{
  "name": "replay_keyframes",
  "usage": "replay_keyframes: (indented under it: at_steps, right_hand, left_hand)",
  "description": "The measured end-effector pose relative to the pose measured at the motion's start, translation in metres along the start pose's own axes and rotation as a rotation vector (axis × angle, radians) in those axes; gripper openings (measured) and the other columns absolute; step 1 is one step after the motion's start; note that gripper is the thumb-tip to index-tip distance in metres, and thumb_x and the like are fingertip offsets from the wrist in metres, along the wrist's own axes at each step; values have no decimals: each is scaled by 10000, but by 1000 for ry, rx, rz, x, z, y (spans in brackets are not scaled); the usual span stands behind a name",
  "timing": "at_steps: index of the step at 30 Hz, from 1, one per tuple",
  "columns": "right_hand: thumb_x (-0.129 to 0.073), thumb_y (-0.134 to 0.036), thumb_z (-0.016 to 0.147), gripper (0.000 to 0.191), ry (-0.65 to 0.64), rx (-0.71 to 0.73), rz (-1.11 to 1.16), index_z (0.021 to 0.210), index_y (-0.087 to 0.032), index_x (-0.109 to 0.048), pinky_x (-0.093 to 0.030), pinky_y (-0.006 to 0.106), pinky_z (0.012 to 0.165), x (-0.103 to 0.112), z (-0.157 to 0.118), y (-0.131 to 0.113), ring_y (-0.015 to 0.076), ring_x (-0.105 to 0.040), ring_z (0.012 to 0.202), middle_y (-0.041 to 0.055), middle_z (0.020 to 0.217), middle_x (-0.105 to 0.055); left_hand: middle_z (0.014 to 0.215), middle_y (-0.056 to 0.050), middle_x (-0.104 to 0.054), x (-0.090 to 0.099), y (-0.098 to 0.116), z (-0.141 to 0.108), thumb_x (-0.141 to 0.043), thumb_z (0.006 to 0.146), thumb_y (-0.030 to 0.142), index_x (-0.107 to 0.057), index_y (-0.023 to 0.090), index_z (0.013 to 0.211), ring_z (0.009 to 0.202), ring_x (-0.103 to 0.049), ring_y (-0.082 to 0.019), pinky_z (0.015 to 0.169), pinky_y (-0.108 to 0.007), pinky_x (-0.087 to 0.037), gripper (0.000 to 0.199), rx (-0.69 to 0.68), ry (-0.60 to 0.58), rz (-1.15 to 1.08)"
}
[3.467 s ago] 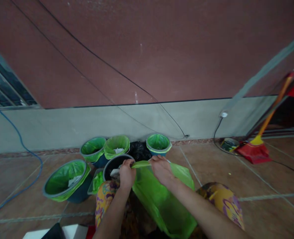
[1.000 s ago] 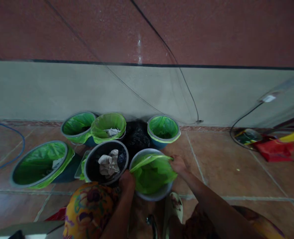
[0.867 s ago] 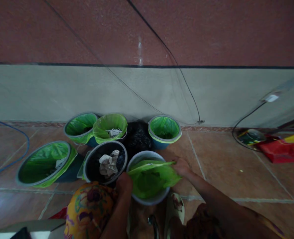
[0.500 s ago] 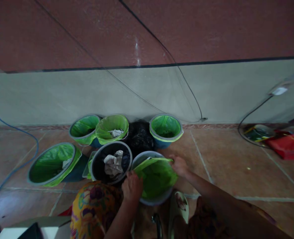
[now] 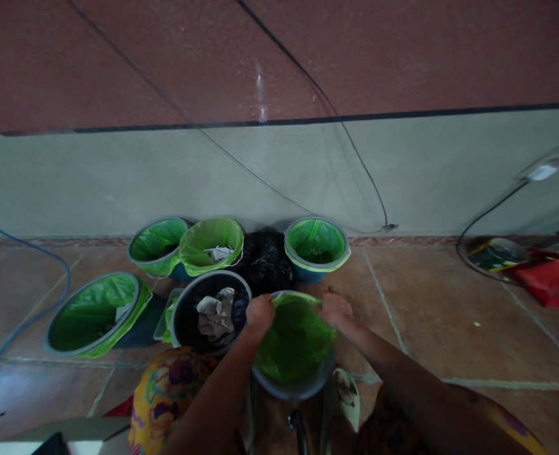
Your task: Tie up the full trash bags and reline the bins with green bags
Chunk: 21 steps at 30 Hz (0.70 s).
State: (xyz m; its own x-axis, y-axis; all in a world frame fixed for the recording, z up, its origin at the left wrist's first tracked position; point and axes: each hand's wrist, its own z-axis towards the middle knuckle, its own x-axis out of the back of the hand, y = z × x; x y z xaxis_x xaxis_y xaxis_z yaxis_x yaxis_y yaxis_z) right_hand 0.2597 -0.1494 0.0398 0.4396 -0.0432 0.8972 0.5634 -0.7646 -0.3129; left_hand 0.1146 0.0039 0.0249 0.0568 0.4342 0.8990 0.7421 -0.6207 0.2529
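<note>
A green plastic bag (image 5: pixel 298 335) hangs open inside a grey bucket (image 5: pixel 298 392) that stands between my feet. My left hand (image 5: pixel 261 311) is closed on the bag's edge at the far left of the rim. Across from it, my right hand (image 5: pixel 335 309) grips the edge at the far right. The bag's near edge lies inside the bucket, whose bare grey wall shows toward me. Touching the bucket's left side is a dark-lined bin (image 5: pixel 179 316) with crumpled paper (image 5: pixel 215 316) in it.
Green-lined bins (image 5: pixel 94 309) stand to the left and along the wall, one (image 5: pixel 317 243) just beyond the bucket. A black bag (image 5: pixel 267 259) slumps between them. A blue hose (image 5: pixel 28 322) runs at far left; a red object (image 5: pixel 551 281) lies at right.
My left hand has moved away from me along the rim, from the near left to the far left. The bag has sunk against the bucket's far side. My right hand shifted slightly left.
</note>
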Motion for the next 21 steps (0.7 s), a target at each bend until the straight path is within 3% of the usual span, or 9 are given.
replay_keyframes:
  at_steps: [3,5,7,8,10,13,18,21]
  right_hand:
    - [-670,-299,762,693,85,180,-115,1403,-194,-430,-395,408,961,2,-2,-19,308,-493,1198,158,1329,-531]
    - [-635,-288,797,569,97,283,-145,1340,-192,-492,-375,400,982,0,0,-32,283,-489,1182,136,1285,-556]
    - [-569,-262,849,329,75,313,-159,1165,-183,-615,-382,372,954,-4,5,-40,258,-526,1112,115,1168,-614]
    - [-532,-253,875,238,55,308,-159,1063,-179,-656,-390,351,930,-7,8,-42,243,-548,1069,106,1105,-637]
    - [-465,-252,916,238,-8,274,-129,914,-172,-689,-407,304,873,-13,16,-42,207,-588,985,95,1015,-665]
    - [-415,-288,949,323,-96,194,-57,900,-155,-705,-425,262,814,-19,27,-36,180,-619,932,105,1008,-686]
    - [-427,-275,945,320,-101,151,-18,937,-140,-717,-431,274,870,-25,35,-26,199,-619,1010,122,1033,-706]
    - [-457,-281,926,306,-113,75,58,931,-143,-729,-459,253,757,-27,37,-18,184,-655,894,102,959,-732]
  left_hand:
    - [1002,-102,-728,6,2,1,-441,897,226,-701,191,988,969,-663,-212,802,-279,-456,278,20,28,-52]
    - [1003,-94,-725,8,3,0,-448,898,225,-702,196,989,954,-661,-199,794,-267,-449,272,11,27,-83]
    - [1021,-92,-713,10,2,-1,-447,900,216,-701,194,997,944,-655,-190,791,-262,-447,273,9,48,-112]
    - [1034,-95,-704,10,1,-2,-443,903,210,-701,189,999,943,-651,-187,797,-262,-447,276,13,74,-122]
    - [1051,-105,-684,9,-1,-1,-438,904,191,-703,170,978,966,-635,-184,832,-259,-442,276,17,142,-130]
    - [1033,-116,-675,6,-2,2,-423,906,158,-701,145,924,1024,-612,-187,890,-254,-425,279,-2,189,-127]
    - [1010,-144,-699,1,5,11,-394,915,149,-678,112,1012,995,-650,-210,831,-272,-449,303,56,55,-120]
    - [1032,-144,-713,0,8,17,-421,914,179,-679,115,1045,1012,-658,-219,834,-274,-453,296,114,28,-166]
